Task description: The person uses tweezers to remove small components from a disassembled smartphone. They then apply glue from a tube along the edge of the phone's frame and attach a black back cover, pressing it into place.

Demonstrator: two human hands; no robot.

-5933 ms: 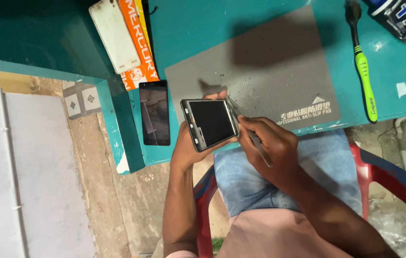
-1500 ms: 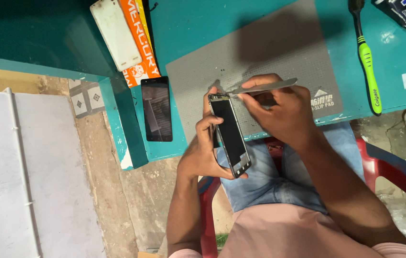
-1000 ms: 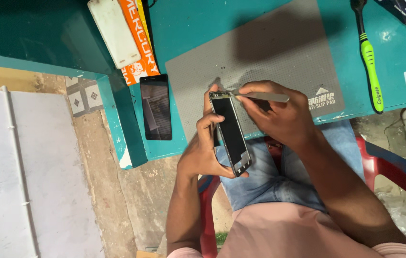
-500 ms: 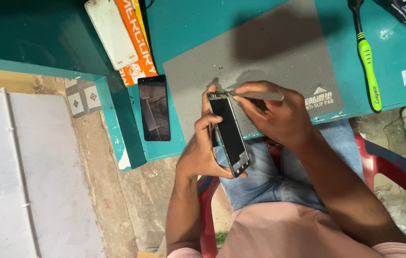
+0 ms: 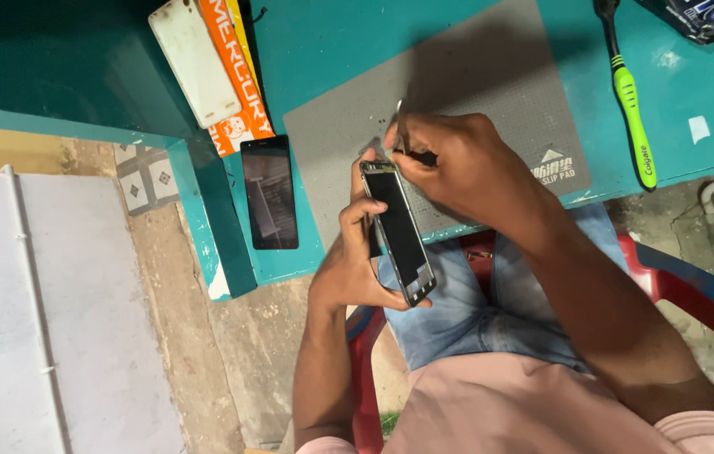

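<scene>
My left hand (image 5: 353,252) grips a dark smartphone (image 5: 397,229) with a silver frame, held upright over my lap at the table's edge. My right hand (image 5: 458,164) pinches thin metal tweezers (image 5: 400,126), whose tip sits at the phone's top edge. Both hands hover over the near edge of a grey work mat (image 5: 458,92) on the teal table (image 5: 331,42).
A second black phone (image 5: 269,192) lies flat left of the mat. A white slab (image 5: 194,60) and an orange box (image 5: 235,67) lie at the back left. A green-handled toothbrush (image 5: 630,101) lies right of the mat. I sit on a red plastic chair (image 5: 693,294).
The tweezers in my right hand swung from lying across the phone's top to pointing upright at its top edge. The left hand keeps the phone almost still.
</scene>
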